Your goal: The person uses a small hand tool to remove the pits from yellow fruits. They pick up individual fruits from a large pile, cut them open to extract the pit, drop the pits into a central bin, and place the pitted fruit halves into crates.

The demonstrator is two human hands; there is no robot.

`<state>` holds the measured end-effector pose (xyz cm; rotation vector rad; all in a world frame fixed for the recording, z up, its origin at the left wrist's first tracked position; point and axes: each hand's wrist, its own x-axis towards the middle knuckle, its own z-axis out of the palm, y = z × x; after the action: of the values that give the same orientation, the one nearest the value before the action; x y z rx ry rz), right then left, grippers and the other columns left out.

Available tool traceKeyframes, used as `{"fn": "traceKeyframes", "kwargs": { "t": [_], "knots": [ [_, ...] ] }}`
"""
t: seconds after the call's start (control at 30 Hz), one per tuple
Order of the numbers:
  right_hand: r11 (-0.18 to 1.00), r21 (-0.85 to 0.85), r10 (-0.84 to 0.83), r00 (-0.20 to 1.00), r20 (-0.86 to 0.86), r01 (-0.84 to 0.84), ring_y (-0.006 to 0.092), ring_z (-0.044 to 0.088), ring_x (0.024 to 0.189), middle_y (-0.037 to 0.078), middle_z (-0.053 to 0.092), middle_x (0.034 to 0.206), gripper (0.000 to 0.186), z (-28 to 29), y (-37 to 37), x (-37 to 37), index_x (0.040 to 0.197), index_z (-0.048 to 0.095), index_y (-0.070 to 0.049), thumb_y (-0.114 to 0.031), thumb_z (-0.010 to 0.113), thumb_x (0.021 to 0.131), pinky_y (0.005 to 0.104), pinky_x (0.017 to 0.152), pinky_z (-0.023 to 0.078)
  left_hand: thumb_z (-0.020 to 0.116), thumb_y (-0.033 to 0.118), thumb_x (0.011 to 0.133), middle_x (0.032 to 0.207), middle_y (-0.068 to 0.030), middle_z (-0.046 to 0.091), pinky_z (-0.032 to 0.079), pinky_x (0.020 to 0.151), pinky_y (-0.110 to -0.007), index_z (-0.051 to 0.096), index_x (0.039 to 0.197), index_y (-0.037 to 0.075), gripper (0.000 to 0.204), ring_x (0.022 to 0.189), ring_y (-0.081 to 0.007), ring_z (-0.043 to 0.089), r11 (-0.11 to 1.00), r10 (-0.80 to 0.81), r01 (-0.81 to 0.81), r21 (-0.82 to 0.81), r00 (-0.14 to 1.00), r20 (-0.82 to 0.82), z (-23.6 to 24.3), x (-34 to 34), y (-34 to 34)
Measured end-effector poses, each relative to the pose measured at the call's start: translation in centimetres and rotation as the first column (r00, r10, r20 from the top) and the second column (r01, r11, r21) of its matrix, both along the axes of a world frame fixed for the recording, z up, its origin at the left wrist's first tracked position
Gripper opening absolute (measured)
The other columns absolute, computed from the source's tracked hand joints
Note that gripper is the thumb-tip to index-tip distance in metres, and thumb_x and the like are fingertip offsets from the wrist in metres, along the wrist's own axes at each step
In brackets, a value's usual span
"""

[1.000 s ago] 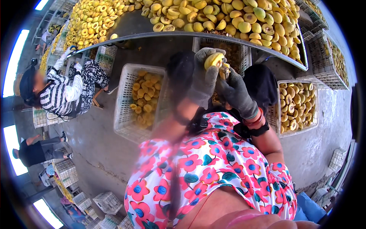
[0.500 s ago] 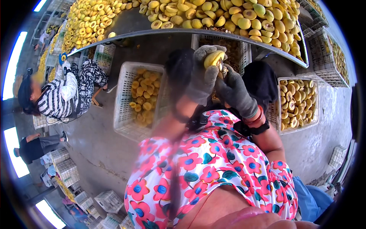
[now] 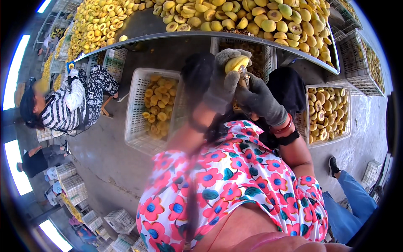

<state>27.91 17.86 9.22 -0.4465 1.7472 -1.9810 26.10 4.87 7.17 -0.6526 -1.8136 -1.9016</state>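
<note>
In front of my chest, my left hand [image 3: 224,77], in a grey glove, grips a yellow peach half [image 3: 236,64] with its cut face turned partly toward my right hand. My right hand [image 3: 261,98], also gloved in grey, is closed around a small metal hand tool [image 3: 244,80]. The tool's tip sits against the peach half; its exact shape is partly hidden by my fingers. Beyond both hands is the metal table [image 3: 145,26], heaped with halved yellow peaches [image 3: 275,16].
White plastic crates of peach halves stand at my left [image 3: 133,98] and right [image 3: 349,126]. Another crate [image 3: 272,59] is beneath the table. A co-worker in a striped top [image 3: 69,105] sits at the left. A person's blue-trousered leg [image 3: 361,197] shows at the lower right.
My right hand and the tool have shifted slightly and turned against the peach half; my left hand stays nearly in place. At the right, a person's leg has stepped out into view.
</note>
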Motion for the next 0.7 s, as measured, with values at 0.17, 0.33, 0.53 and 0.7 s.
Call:
{"fn": "traceKeyframes", "kwargs": {
  "t": [0.17, 0.33, 0.53, 0.7],
  "knots": [
    [0.977, -0.198, 0.138, 0.949, 0.284, -0.082, 0.0062, 0.040, 0.039, -0.003, 0.047, 0.061, 0.012, 0.2, 0.9, 0.2, 0.093, 0.051, -0.007, -0.018, 0.049, 0.090, 0.0175, 0.035, 0.032, 0.053, 0.041, 0.087, 0.110, -0.0139, 0.053, 0.046, 0.082, -0.033, 0.042, 0.114, 0.005, 0.047, 0.093, -0.0200, 0.055, 0.959, -0.212, 0.178, 0.219, 0.967, 0.143, -0.7, 0.1, 0.2],
    [0.998, 0.062, -0.030, 0.998, 0.057, 0.026, 0.0063, 0.040, 0.038, -0.003, 0.046, 0.058, 0.015, -0.8, 0.0, 0.2, 0.087, 0.052, -0.008, -0.022, 0.047, 0.091, 0.0180, 0.034, 0.032, 0.050, 0.042, 0.089, 0.104, -0.0111, 0.056, 0.047, 0.077, -0.029, 0.049, 0.108, 0.004, 0.042, 0.090, -0.0168, 0.056, 0.976, 0.077, -0.052, -0.212, 0.991, 0.109, 0.3, -0.3, -0.5],
    [0.994, -0.109, 0.053, 0.955, 0.292, -0.022, 0.0057, 0.041, 0.037, -0.003, 0.046, 0.056, 0.015, -0.4, 0.0, 0.6, 0.088, 0.053, -0.007, -0.021, 0.049, 0.090, 0.0190, 0.033, 0.032, 0.049, 0.044, 0.089, 0.087, -0.0082, 0.060, 0.048, 0.070, -0.027, 0.056, 0.093, 0.001, 0.044, 0.078, -0.0146, 0.058, 0.999, -0.007, 0.000, 0.040, 0.983, 0.184, 0.4, -0.3, -0.4],
    [0.991, 0.036, 0.124, 0.986, 0.110, -0.129, 0.0053, 0.042, 0.040, -0.003, 0.048, 0.058, 0.015, -0.6, 0.2, 0.7, 0.087, 0.053, -0.006, -0.021, 0.052, 0.089, 0.0189, 0.035, 0.033, 0.050, 0.045, 0.088, 0.085, -0.0079, 0.060, 0.048, 0.070, -0.027, 0.057, 0.091, 0.000, 0.046, 0.077, -0.0139, 0.058, 0.996, -0.081, 0.075, 0.046, 0.984, 0.156, 0.7, -0.1, -0.9]
  ]
}}
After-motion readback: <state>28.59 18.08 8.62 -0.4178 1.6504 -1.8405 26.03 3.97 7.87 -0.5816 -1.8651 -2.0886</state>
